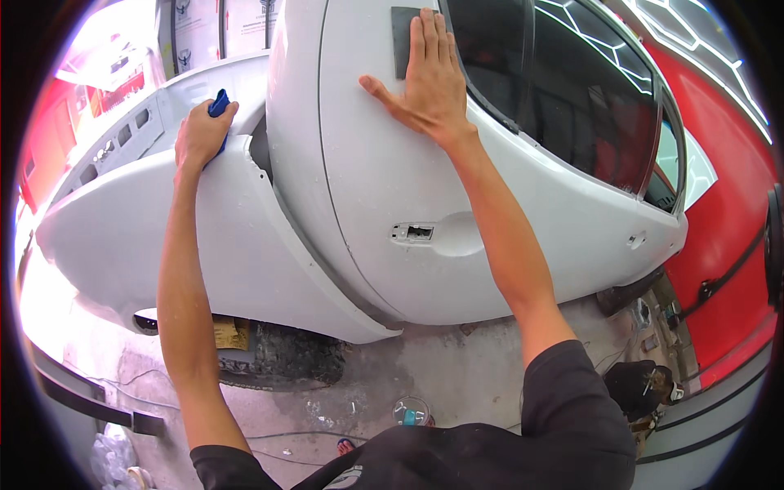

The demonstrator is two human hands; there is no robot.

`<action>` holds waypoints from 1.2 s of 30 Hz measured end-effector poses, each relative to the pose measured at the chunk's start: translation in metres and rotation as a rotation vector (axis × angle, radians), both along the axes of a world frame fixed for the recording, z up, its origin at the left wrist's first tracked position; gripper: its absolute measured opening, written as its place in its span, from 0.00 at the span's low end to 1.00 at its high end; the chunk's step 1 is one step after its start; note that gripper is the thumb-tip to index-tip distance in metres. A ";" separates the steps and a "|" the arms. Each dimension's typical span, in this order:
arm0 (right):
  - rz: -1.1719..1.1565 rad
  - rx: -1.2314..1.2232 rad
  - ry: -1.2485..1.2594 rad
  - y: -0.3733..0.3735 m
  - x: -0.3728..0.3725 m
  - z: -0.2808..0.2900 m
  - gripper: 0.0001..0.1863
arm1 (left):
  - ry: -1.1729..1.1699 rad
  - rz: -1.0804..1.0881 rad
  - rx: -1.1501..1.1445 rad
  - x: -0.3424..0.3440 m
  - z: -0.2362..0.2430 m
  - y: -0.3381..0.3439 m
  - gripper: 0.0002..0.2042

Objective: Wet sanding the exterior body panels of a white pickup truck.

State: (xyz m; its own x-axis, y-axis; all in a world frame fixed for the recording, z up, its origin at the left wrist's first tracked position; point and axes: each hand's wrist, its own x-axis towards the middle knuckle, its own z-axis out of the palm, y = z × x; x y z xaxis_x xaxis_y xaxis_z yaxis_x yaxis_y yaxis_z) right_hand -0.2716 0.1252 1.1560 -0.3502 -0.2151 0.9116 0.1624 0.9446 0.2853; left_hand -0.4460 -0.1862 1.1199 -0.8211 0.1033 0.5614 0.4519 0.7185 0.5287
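Right hand: our right hand (433,94) lies flat, fingers straight and close together, thumb spread wide to the left; it grips nothing and covers part of a dark gray sheet.
Left hand: our left hand (204,135) is curled round a bunched blue cloth (219,104); we cannot see all its fingers.
Gray sheet: this gray sheet (400,45) lies on the white door, between the seam at the door's left edge and the window, and shows beside our fingers.
Blue cloth: it sticks out above and below our grip, at the upper edge of the side panel, near that panel's upper right corner.
Door: below our right hand, the white door (367,163) has a handle recess (419,233) toward its lower edge.
Window: dark window (588,106), right of our right hand, with white light lines reflected in it.
Side panel: white side panel (122,237), left of the door, a gap between them.
Floor: below the car we see a tire (294,355) and, on the gray floor (474,376), a clear tub (411,411).
Wall: red wall (723,237) beyond the car's right end.
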 end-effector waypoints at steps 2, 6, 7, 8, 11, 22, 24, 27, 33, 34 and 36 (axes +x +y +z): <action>-0.010 0.000 -0.019 0.012 -0.008 0.029 0.63 | 0.006 -0.011 -0.002 0.000 0.004 0.009 0.28; -0.005 -0.072 -0.056 0.022 -0.032 0.103 0.62 | -0.017 -0.026 0.008 0.001 0.002 0.021 0.28; -0.006 -0.074 -0.060 0.024 -0.030 0.096 0.62 | -0.025 -0.033 0.008 0.002 0.002 0.022 0.28; 0.024 -0.051 -0.050 0.021 -0.027 0.080 0.62 | -0.035 -0.029 0.000 0.001 -0.002 0.019 0.28; 0.071 0.003 -0.038 0.003 -0.001 0.006 0.61 | 0.031 0.002 0.007 -0.005 -0.003 -0.003 0.27; 0.065 -0.097 -0.132 0.015 -0.017 0.020 0.57 | 0.062 -0.002 -0.019 -0.017 -0.005 0.004 0.27; 0.081 0.079 0.073 0.014 -0.014 -0.005 0.60 | 0.081 0.025 -0.025 -0.019 -0.006 -0.001 0.27; 0.145 0.024 0.013 0.011 -0.024 0.030 0.58 | 0.082 0.007 0.021 -0.006 -0.003 0.005 0.26; 0.065 0.041 0.044 0.025 -0.030 0.042 0.55 | 0.076 -0.021 0.052 -0.004 -0.009 0.020 0.24; 0.102 0.025 0.016 0.004 -0.025 0.005 0.55 | 0.063 0.003 0.066 -0.005 -0.013 0.003 0.24; 0.136 0.021 -0.013 -0.011 -0.007 -0.026 0.55 | 0.028 0.029 0.057 0.004 -0.010 -0.009 0.24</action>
